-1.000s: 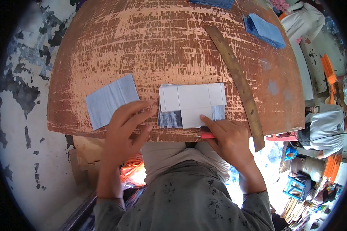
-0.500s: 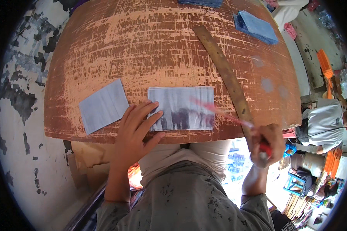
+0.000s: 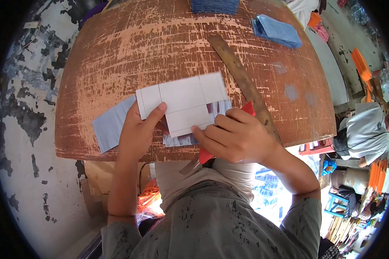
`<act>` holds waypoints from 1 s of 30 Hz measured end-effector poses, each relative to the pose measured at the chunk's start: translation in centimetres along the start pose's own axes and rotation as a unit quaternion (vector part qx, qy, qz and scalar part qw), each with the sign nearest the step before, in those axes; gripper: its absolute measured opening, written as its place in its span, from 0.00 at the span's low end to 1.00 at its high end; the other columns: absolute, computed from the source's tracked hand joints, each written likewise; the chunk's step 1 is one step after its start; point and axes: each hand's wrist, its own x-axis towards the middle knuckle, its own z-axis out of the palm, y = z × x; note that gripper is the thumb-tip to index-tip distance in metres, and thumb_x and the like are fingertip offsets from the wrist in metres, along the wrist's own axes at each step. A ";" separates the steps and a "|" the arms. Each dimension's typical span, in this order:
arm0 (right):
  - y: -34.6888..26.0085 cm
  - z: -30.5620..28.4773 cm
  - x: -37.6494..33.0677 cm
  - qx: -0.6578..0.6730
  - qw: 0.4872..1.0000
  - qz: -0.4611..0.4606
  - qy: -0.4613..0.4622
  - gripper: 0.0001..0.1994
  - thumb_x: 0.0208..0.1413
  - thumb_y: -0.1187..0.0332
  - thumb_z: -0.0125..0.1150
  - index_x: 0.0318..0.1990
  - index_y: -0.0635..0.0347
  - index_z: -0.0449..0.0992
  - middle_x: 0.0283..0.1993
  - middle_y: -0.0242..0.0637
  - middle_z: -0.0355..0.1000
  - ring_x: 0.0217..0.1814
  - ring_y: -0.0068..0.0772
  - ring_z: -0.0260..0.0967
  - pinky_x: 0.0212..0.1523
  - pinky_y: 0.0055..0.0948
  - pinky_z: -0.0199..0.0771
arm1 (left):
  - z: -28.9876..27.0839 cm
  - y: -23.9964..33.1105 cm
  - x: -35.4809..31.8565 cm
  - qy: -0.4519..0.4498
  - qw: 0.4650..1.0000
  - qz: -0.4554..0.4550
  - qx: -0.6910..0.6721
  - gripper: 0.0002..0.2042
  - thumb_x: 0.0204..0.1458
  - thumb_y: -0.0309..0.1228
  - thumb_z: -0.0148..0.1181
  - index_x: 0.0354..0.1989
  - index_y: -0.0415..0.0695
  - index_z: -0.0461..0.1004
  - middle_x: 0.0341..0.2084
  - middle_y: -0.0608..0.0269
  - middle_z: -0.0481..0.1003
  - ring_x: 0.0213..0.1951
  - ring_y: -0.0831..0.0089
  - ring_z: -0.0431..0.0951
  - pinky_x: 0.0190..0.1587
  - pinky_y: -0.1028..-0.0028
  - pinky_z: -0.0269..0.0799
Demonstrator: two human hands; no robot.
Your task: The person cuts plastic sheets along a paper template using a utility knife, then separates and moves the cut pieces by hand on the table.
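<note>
My left hand (image 3: pixel 139 123) grips a white card (image 3: pixel 183 97) with dark ruled lines, thumb on top and fingers underneath. The card is tilted over the table and has a narrower part toward me. A red-handled knife (image 3: pixel 206 155) is held in my right hand (image 3: pixel 237 136), its blade pointing down toward my lap. The right fingertips touch the card's near right edge. Beneath the card, a streaked blue-grey sheet (image 3: pixel 220 106) shows in part. Another blue-grey sheet (image 3: pixel 112 125) lies tilted on the table beside my left hand.
A long, worn metal ruler (image 3: pixel 242 80) lies slantwise on the scratched brown table (image 3: pixel 116 56). Two stacks of blue pieces sit at the far side, a dark stack (image 3: pixel 215 6) and a lighter stack (image 3: pixel 281 31). A person in a light shirt (image 3: pixel 365 131) is off to the right.
My right hand has come in from the right with the knife and now meets the card. The left hand, which rested on the middle sheet, now holds the white card raised.
</note>
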 end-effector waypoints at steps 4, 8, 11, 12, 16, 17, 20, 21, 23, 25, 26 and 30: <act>-1.1 -0.6 -1.2 0.099 0.986 0.122 -0.061 0.21 0.58 0.62 0.74 0.58 0.60 0.85 0.39 0.25 0.77 0.44 0.26 0.79 0.40 0.33 0.74 | -1.1 -0.4 0.4 0.028 1.000 0.014 0.002 0.13 0.75 0.34 0.66 0.56 0.37 0.78 0.38 0.59 0.86 0.31 0.75 0.85 0.30 0.73 0.80; -2.2 -0.1 -3.5 0.135 0.905 0.386 -0.118 0.29 0.57 0.56 0.80 0.63 0.61 0.83 0.47 0.34 0.81 0.51 0.38 0.83 0.47 0.41 0.81 | -3.2 -1.8 -0.1 0.138 0.989 0.023 0.049 0.13 0.72 0.35 0.69 0.54 0.37 0.80 0.36 0.61 0.84 0.30 0.77 0.84 0.29 0.74 0.77; -1.5 0.5 -3.9 0.092 0.892 0.434 -0.090 0.36 0.51 0.53 0.87 0.64 0.62 0.82 0.57 0.42 0.80 0.57 0.49 0.83 0.58 0.48 0.84 | -4.2 -3.0 -1.3 0.185 0.981 0.034 -0.035 0.15 0.72 0.32 0.69 0.58 0.35 0.79 0.38 0.61 0.84 0.32 0.76 0.83 0.30 0.72 0.77; -0.9 0.9 -4.1 0.111 0.896 0.422 -0.086 0.39 0.48 0.54 0.89 0.67 0.60 0.82 0.62 0.44 0.79 0.59 0.51 0.83 0.57 0.48 0.85 | -4.4 -3.3 -1.8 0.186 0.981 0.032 -0.033 0.15 0.72 0.32 0.69 0.58 0.35 0.79 0.38 0.61 0.84 0.32 0.76 0.83 0.30 0.72 0.77; 0.5 1.3 -4.0 0.130 0.897 0.407 -0.116 0.42 0.46 0.57 0.91 0.70 0.59 0.80 0.68 0.41 0.79 0.63 0.57 0.82 0.59 0.53 0.85 | -5.2 -4.9 -3.2 0.240 0.970 0.044 -0.001 0.18 0.72 0.32 0.69 0.63 0.33 0.78 0.51 0.58 0.84 0.49 0.73 0.84 0.51 0.69 0.81; 0.8 1.4 -3.9 0.129 0.896 0.408 -0.117 0.42 0.46 0.57 0.91 0.70 0.59 0.80 0.68 0.41 0.79 0.63 0.57 0.82 0.59 0.53 0.85 | -5.4 -5.4 -3.6 0.255 0.965 0.052 0.006 0.20 0.72 0.32 0.69 0.65 0.33 0.78 0.55 0.57 0.84 0.55 0.72 0.83 0.59 0.68 0.80; 1.7 1.4 -3.4 0.138 0.871 0.459 -0.106 0.40 0.48 0.58 0.91 0.69 0.61 0.81 0.68 0.45 0.77 0.62 0.55 0.82 0.59 0.52 0.84 | -6.4 -6.6 -4.3 0.269 0.961 0.066 -0.003 0.23 0.71 0.33 0.70 0.69 0.35 0.76 0.56 0.58 0.82 0.54 0.69 0.83 0.58 0.66 0.80; 2.2 1.3 -3.3 0.176 0.848 0.485 -0.117 0.38 0.51 0.58 0.90 0.68 0.61 0.81 0.63 0.44 0.79 0.57 0.50 0.83 0.56 0.49 0.84 | -6.9 -7.1 -4.6 0.271 0.960 0.066 -0.004 0.23 0.71 0.33 0.70 0.69 0.35 0.76 0.56 0.58 0.82 0.54 0.69 0.83 0.58 0.66 0.80; 3.7 1.1 -2.7 0.211 0.824 0.509 -0.128 0.36 0.53 0.59 0.89 0.67 0.62 0.81 0.57 0.43 0.81 0.53 0.46 0.84 0.54 0.46 0.83 | -7.6 -7.8 -5.2 0.265 0.961 0.077 0.011 0.23 0.70 0.32 0.71 0.69 0.34 0.75 0.57 0.57 0.82 0.57 0.69 0.83 0.60 0.65 0.80; 5.9 1.2 -1.9 0.304 0.793 0.524 -0.062 0.29 0.60 0.60 0.85 0.64 0.64 0.82 0.41 0.35 0.80 0.43 0.33 0.81 0.47 0.39 0.81 | -7.7 -7.4 -5.8 0.254 0.966 0.039 -0.006 0.23 0.70 0.31 0.71 0.68 0.33 0.75 0.58 0.56 0.82 0.58 0.69 0.82 0.62 0.65 0.79; 7.2 1.6 -0.9 0.306 0.793 0.523 -0.062 0.29 0.60 0.60 0.85 0.64 0.64 0.82 0.41 0.35 0.80 0.43 0.33 0.81 0.47 0.39 0.81 | -7.8 -7.0 -6.2 0.246 0.969 -0.002 -0.019 0.23 0.69 0.30 0.71 0.68 0.33 0.75 0.59 0.55 0.81 0.60 0.68 0.82 0.64 0.65 0.78; 11.6 5.7 3.1 0.339 0.791 0.507 -0.058 0.18 0.62 0.62 0.82 0.46 0.64 0.79 0.32 0.44 0.78 0.38 0.41 0.81 0.45 0.47 0.80 | -5.2 -4.7 -6.3 0.238 0.970 0.042 0.002 0.20 0.71 0.31 0.70 0.66 0.37 0.75 0.44 0.62 0.85 0.34 0.80 0.83 0.31 0.78 0.79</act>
